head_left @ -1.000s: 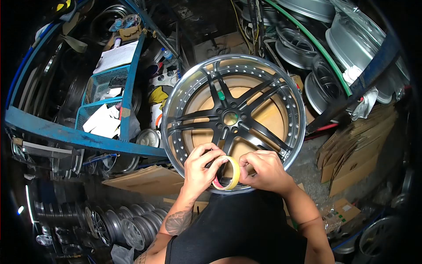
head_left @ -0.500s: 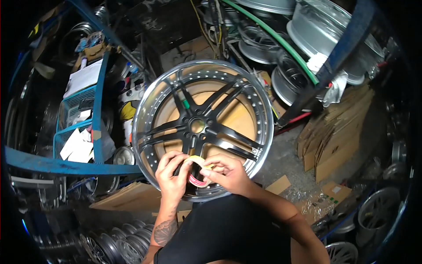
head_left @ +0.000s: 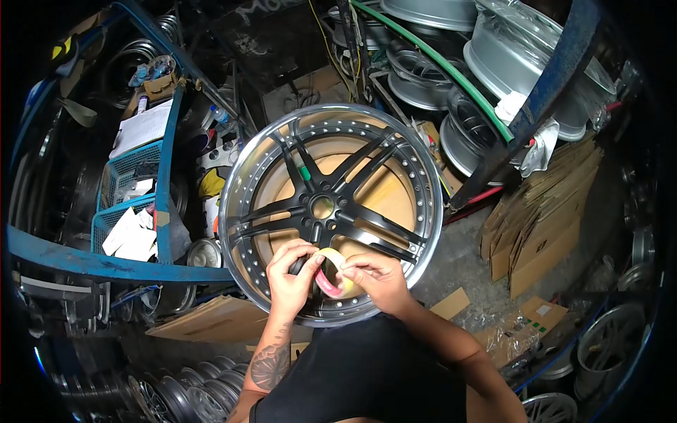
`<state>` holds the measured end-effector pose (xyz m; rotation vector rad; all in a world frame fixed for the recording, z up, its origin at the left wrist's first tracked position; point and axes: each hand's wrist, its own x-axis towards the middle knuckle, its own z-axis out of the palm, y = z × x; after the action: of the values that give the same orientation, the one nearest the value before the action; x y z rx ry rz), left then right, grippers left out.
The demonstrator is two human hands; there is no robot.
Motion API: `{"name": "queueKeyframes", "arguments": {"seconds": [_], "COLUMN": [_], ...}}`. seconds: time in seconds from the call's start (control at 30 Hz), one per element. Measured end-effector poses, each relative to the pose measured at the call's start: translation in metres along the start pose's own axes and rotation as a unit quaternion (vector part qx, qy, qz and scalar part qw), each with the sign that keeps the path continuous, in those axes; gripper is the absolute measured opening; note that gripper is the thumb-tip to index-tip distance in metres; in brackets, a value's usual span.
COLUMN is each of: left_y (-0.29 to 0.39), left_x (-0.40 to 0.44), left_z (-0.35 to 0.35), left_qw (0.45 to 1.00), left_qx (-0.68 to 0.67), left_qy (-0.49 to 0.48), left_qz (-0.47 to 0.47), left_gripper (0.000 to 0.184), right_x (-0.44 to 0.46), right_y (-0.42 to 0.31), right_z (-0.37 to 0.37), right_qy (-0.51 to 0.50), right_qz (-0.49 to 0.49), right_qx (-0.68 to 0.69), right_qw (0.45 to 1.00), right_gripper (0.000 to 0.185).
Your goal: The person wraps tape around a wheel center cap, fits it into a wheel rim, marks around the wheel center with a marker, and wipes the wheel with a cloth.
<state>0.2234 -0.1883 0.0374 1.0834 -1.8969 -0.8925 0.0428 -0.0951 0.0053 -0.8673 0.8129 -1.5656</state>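
Note:
A roll of yellowish tape [head_left: 329, 256] with a pink inner core is held over the lower part of a wheel rim [head_left: 310, 189]. My left hand [head_left: 290, 276] pinches the roll's left side between thumb and fingers. On the right side, my right hand [head_left: 379, 280] grips the tape with thumb and forefinger; whether a loose end is lifted there I cannot tell. The rim has black double spokes, a polished lip and a ring of bolts. A small green strip [head_left: 305, 173] sits on one spoke. Tan board shows through the gaps between the spokes.
A blue rack frame [head_left: 84, 264] with blue baskets [head_left: 130, 169] and papers stands at left. Silver rims [head_left: 469, 134] are stacked at upper right, by a green pole [head_left: 437, 60]. Flattened cardboard [head_left: 543, 218] leans at right. More rims [head_left: 190, 388] lie at lower left.
The tape roll has turned, so its round opening and pink core show more. My right-hand fingers have shifted along its edge. The whole view has moved slightly.

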Motion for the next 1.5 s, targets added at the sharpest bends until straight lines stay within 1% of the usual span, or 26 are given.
{"name": "queueKeyframes", "arguments": {"seconds": [0.03, 0.07, 0.1, 0.17, 0.2, 0.23, 0.3, 0.37, 0.43, 0.5, 0.57, 0.63, 0.67, 0.77, 0.83, 0.9, 0.97, 1.03, 1.13, 1.17, 1.2, 1.23, 1.27, 1.37, 1.4, 1.5], "left_y": [0.001, 0.007, -0.002, -0.008, -0.019, -0.014, -0.002, 0.0, 0.004, 0.007, 0.012, 0.014, 0.018, 0.001, 0.002, 0.002, 0.001, 0.011, 0.018, 0.02, 0.022, 0.025, 0.033, 0.017, 0.012, 0.01], "left_x": [0.002, -0.001, 0.001, -0.001, -0.003, 0.0, 0.004, 0.004, 0.003, 0.002, 0.001, -0.002, -0.003, -0.008, -0.013, -0.019, -0.023, -0.021, -0.016, -0.015, -0.014, -0.013, -0.012, -0.014, -0.017, -0.02], "left_z": [-0.001, -0.004, -0.007, -0.013, -0.013, -0.018, -0.017, -0.018, -0.016, -0.014, -0.011, -0.005, -0.003, 0.008, 0.011, 0.014, 0.009, 0.006, 0.0, -0.001, -0.001, -0.002, -0.005, 0.002, 0.006, 0.009], "left_qw": [0.999, 0.952, 0.897, 0.811, 0.761, 0.722, 0.655, 0.634, 0.624, 0.614, 0.618, 0.654, 0.672, 0.709, 0.747, 0.76, 0.806, 0.831, 0.851, 0.868, 0.883, 0.896, 0.91, 0.91, 0.894, 0.849], "left_qx": [-0.034, -0.213, -0.352, -0.491, -0.562, -0.612, -0.687, -0.717, -0.732, -0.749, -0.75, -0.728, -0.711, -0.685, -0.647, -0.635, -0.57, -0.532, -0.49, -0.457, -0.423, -0.389, -0.346, -0.316, -0.357, -0.45], "left_qy": [-0.015, -0.029, -0.056, -0.042, -0.04, -0.057, -0.036, -0.056, -0.058, -0.064, -0.056, -0.045, -0.038, -0.048, -0.042, -0.041, -0.055, -0.05, -0.109, -0.126, -0.143, -0.161, -0.172, -0.198, -0.197, -0.18], "left_qz": [-0.027, -0.218, -0.261, -0.316, -0.321, -0.318, -0.313, -0.284, -0.268, -0.241, -0.229, -0.2, -0.203, -0.161, -0.146, -0.132, -0.148, -0.155, -0.155, -0.151, -0.147, -0.142, -0.147, -0.178, -0.185, -0.21], "left_gripper": [0.022, 0.028, 0.032, 0.037, 0.043, 0.044, 0.045, 0.044, 0.043, 0.042, 0.042, 0.042, 0.04, 0.037, 0.031, 0.027, 0.041, 0.059, 0.074, 0.076, 0.078, 0.08, 0.074, 0.072, 0.066, 0.062], "right_x": [0.001, 0.004, 0.008, 0.013, 0.014, 0.015, 0.013, 0.013, 0.013, 0.011, 0.011, 0.011, 0.012, 0.014, 0.015, 0.017, 0.017, 0.015, 0.014, 0.013, 0.012, 0.011, 0.01, 0.007, 0.007, 0.003], "right_y": [-0.003, -0.008, -0.01, -0.021, -0.022, -0.024, -0.032, -0.035, -0.027, -0.023, -0.017, -0.012, -0.014, -0.025, -0.023, -0.022, -0.029, -0.033, -0.038, -0.04, -0.043, -0.044, -0.045, -0.047, -0.047, -0.047], "right_z": [-0.002, -0.005, -0.01, -0.017, -0.023, -0.023, -0.022, -0.018, -0.01, -0.001, 0.013, 0.016, 0.017, 0.024, 0.025, 0.026, 0.026, 0.024, 0.021, 0.021, 0.022, 0.021, 0.02, 0.018, 0.016, 0.01], "right_qy": [0.003, 0.013, 0.017, 0.045, 0.063, 0.083, 0.093, 0.073, 0.052, 0.034, 0.047, 0.026, 0.018, 0.027, 0.04, 0.053, 0.065, 0.063, 0.047, 0.04, 0.036, 0.031, 0.025, 0.014, 0.008, 0.016], "right_qz": [0.007, -0.036, -0.042, -0.065, -0.057, -0.067, -0.03, -0.014, -0.012, -0.023, -0.033, -0.052, -0.051, -0.031, -0.041, -0.058, -0.062, -0.064, -0.086, -0.096, -0.093, -0.083, -0.072, -0.066, -0.058, -0.045], "right_qx": [0.031, -0.004, 0.008, 0.022, 0.009, 0.002, 0.046, 0.048, 0.009, -0.024, -0.03, -0.115, -0.157, -0.211, -0.218, -0.231, -0.248, -0.248, -0.277, -0.291, -0.287, -0.278, -0.27, -0.22, -0.211, -0.219], "right_qw": [1.0, 0.999, 0.999, 0.997, 0.996, 0.994, 0.994, 0.996, 0.999, 0.999, 0.998, 0.992, 0.986, 0.977, 0.974, 0.97, 0.965, 0.965, 0.956, 0.951, 0.953, 0.956, 0.96, 0.973, 0.976, 0.975], "right_gripper": [0.017, 0.019, 0.017, 0.018, 0.016, 0.021, 0.027, 0.035, 0.044, 0.047, 0.054, 0.059, 0.062, 0.06, 0.061, 0.062, 0.058, 0.054, 0.049, 0.047, 0.042, 0.041, 0.04, 0.034, 0.034, 0.03]}}
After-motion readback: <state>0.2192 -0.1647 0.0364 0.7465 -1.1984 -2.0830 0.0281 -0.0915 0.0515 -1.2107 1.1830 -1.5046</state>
